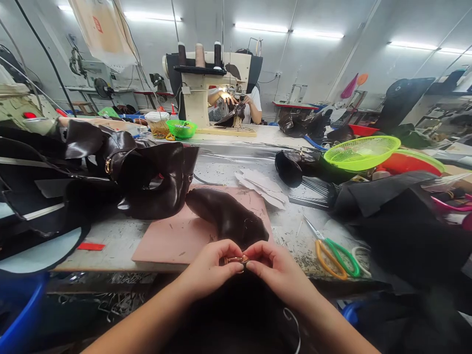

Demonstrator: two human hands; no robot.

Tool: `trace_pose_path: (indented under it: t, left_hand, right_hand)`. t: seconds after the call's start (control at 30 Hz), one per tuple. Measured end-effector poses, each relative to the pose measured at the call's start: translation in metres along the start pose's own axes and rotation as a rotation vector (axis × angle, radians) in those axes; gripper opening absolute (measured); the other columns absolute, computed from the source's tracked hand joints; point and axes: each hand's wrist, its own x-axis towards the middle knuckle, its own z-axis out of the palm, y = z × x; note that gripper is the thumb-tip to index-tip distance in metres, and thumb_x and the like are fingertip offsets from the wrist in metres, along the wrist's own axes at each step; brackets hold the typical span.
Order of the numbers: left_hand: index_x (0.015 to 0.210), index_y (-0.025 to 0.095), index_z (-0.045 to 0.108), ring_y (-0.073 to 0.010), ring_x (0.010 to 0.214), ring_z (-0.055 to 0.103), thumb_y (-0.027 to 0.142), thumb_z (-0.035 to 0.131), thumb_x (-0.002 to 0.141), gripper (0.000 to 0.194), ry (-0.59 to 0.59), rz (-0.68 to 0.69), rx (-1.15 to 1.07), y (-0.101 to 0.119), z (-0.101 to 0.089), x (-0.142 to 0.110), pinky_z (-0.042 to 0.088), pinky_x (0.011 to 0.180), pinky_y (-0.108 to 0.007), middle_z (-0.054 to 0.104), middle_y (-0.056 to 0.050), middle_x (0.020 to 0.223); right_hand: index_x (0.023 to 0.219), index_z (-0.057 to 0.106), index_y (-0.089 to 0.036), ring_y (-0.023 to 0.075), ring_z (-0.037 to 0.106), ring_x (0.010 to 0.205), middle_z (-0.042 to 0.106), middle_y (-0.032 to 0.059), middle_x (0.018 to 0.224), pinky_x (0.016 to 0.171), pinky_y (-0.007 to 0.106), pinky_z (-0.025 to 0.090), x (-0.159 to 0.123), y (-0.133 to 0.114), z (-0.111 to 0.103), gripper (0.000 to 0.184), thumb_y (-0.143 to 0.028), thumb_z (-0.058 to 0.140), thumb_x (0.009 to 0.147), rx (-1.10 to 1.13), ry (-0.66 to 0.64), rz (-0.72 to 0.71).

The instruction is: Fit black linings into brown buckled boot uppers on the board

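Close to the table's front edge, my left hand [217,265] pinches a small gold-coloured metal buckle [233,259] between thumb and forefinger. My right hand [275,268] grips the other end of it, the fingertips of both hands almost touching. Part of the buckle is hidden by my fingers. Just beyond my hands, a dark brown leather boot upper [224,211] lies over a pink board [165,241]. Its lower part runs down behind my hands. Dark material spreads beneath my wrists, too dark to make out.
Brown leather boot uppers [155,172] are heaped at left. Scissors [332,253] with orange and green handles lie right, near black material [409,231] and a lime-green basket [363,152]. Paper scraps [261,187] lie behind the board. A person works at a sewing machine [195,93] across the table.
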Motion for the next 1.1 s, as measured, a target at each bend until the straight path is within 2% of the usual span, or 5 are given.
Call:
trace_pose_path:
  t: [0.23, 0.43, 0.6, 0.8, 1.1]
  left_hand:
    - [0.072, 0.017, 0.055, -0.013, 0.066, 0.05, 0.021, 0.059, 0.066, 0.008, -0.033, -0.03, 0.025, 0.0, -0.001, 0.0, 0.039, 0.06, -0.024, 0.055, 0.002, 0.068]
    - [0.069, 0.017, 0.052, -0.0129, 0.065, 0.05, 0.017, 0.057, 0.065, 0.006, -0.089, 0.007, -0.031, 0.001, 0.0, 0.005, 0.039, 0.059, -0.024, 0.054, 0.003, 0.066]
    - [0.067, 0.016, 0.047, -0.011, 0.061, 0.051, 0.016, 0.06, 0.062, 0.014, -0.052, -0.088, -0.261, -0.001, -0.001, 0.007, 0.039, 0.059, -0.024, 0.053, 0.004, 0.062]
    - [0.073, 0.016, 0.048, -0.0102, 0.063, 0.053, 0.019, 0.065, 0.062, 0.021, -0.04, -0.05, -0.406, -0.008, -0.003, 0.005, 0.04, 0.062, -0.024, 0.056, 0.003, 0.067]
    - [0.092, 0.018, 0.06, -0.0168, 0.09, 0.057, 0.013, 0.056, 0.069, 0.024, -0.056, 0.106, -0.019, 0.0, -0.004, -0.001, 0.042, 0.083, -0.029, 0.064, -0.002, 0.094]
  right_hand:
    - [0.069, 0.051, -0.02, 0.0118, 0.048, 0.06, 0.054, -0.0027, 0.064, 0.053, 0.023, 0.037, 0.003, -0.013, -0.01, 0.012, -0.025, 0.05, 0.08, -0.302, -0.086, -0.048]
    - [0.079, 0.049, -0.02, 0.0142, 0.05, 0.054, 0.057, -0.0009, 0.062, 0.05, 0.024, 0.031, 0.01, -0.014, -0.001, 0.01, -0.022, 0.041, 0.085, -0.639, -0.002, -0.2]
    - [0.102, 0.046, -0.021, 0.0138, 0.054, 0.06, 0.061, -0.0024, 0.068, 0.058, 0.025, 0.039, 0.009, -0.007, -0.007, 0.019, -0.023, 0.047, 0.083, -0.421, -0.049, -0.135]
    - [0.087, 0.054, -0.022, 0.0134, 0.052, 0.072, 0.053, 0.0009, 0.092, 0.063, 0.025, 0.04, -0.009, -0.006, -0.02, 0.012, -0.016, 0.054, 0.076, -0.564, -0.122, -0.095]
    - [0.071, 0.048, -0.02, 0.013, 0.052, 0.075, 0.053, -0.0009, 0.081, 0.067, 0.025, 0.04, -0.009, 0.003, -0.012, 0.015, -0.006, 0.048, 0.076, -0.417, -0.035, -0.139]
